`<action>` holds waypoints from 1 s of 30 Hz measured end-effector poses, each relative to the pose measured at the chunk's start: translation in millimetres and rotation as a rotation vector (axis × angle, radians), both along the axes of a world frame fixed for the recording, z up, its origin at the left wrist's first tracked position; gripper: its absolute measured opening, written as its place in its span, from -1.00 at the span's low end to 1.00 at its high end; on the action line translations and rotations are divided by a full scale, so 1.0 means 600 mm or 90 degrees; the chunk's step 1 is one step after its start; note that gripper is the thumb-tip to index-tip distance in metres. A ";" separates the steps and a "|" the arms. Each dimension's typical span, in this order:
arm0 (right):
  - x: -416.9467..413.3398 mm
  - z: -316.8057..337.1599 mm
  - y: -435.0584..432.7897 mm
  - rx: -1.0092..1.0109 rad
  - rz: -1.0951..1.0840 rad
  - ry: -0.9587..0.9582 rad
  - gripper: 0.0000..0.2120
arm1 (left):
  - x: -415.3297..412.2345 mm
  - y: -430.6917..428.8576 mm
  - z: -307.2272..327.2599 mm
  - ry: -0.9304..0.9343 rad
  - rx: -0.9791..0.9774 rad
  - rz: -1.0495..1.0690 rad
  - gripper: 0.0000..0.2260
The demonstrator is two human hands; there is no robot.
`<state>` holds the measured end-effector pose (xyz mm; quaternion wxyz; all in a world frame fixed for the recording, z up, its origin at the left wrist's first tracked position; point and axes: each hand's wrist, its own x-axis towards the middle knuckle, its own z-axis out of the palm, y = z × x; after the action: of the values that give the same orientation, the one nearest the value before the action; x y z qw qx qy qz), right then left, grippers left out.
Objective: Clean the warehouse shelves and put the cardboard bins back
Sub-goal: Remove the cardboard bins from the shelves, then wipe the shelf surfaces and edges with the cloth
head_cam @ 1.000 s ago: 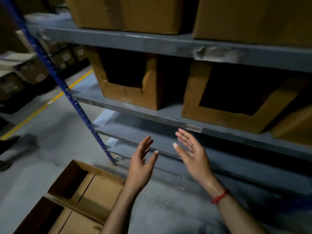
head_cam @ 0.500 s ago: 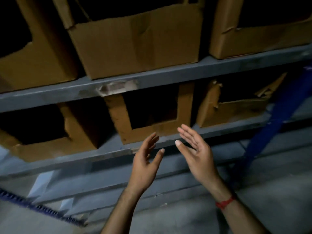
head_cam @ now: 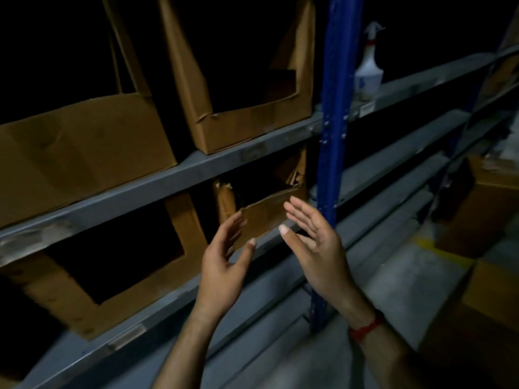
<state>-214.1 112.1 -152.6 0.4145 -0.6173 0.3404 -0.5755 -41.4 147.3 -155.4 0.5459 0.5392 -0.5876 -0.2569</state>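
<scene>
One torn bin (head_cam: 266, 216), beside blue post (head_cam: 337, 108), faces left hand (head_cam: 222, 265) and right hand (head_cam: 317, 248).

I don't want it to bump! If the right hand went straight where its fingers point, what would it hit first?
Probably the torn cardboard bin just ahead of the right hand, though depth is unclear.

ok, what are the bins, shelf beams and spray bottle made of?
Cardboard bins: brown cardboard, matte; creased, torn edges. Shelf beams: probably painted steel, dull grey; scuffed patches, bolted to the blue upright. Spray bottle: likely whitish translucent plastic; too dim to be sure.
</scene>
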 end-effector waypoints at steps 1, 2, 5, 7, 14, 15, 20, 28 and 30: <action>-0.020 0.006 -0.009 -0.008 -0.005 -0.002 -0.52 | -0.017 -0.012 0.010 -0.005 -0.014 -0.003 -0.53; -0.040 0.012 -0.019 -0.017 -0.007 -0.002 -0.52 | -0.035 -0.024 0.020 -0.011 -0.029 -0.004 -0.53; -0.103 0.030 -0.055 -0.048 -0.001 -0.002 -0.51 | -0.091 -0.065 0.049 -0.022 -0.069 0.003 -0.54; -0.148 0.047 -0.084 -0.067 0.008 -0.001 -0.50 | -0.132 -0.095 0.070 -0.033 -0.092 0.011 -0.53; -0.281 0.118 -0.189 -0.111 -0.005 0.026 -0.49 | -0.264 -0.180 0.130 -0.030 -0.144 0.035 -0.54; -0.293 0.127 -0.203 -0.114 -0.017 0.030 -0.49 | -0.279 -0.190 0.135 -0.023 -0.146 0.033 -0.54; -0.333 0.153 -0.284 -0.114 -0.092 0.010 -0.49 | -0.343 -0.257 0.157 0.010 -0.155 0.004 -0.56; -0.358 0.177 -0.428 -0.120 -0.157 0.000 -0.50 | -0.398 -0.427 0.192 0.021 -0.145 -0.060 -0.51; -0.366 0.182 -0.465 -0.128 -0.176 0.016 -0.48 | -0.410 -0.470 0.201 0.004 -0.128 -0.071 -0.46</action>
<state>-433.5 -166.7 -43.4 0.2634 -0.6104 0.3678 -0.6502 -287.2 -134.7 -34.6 0.5840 0.4474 -0.6377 -0.2284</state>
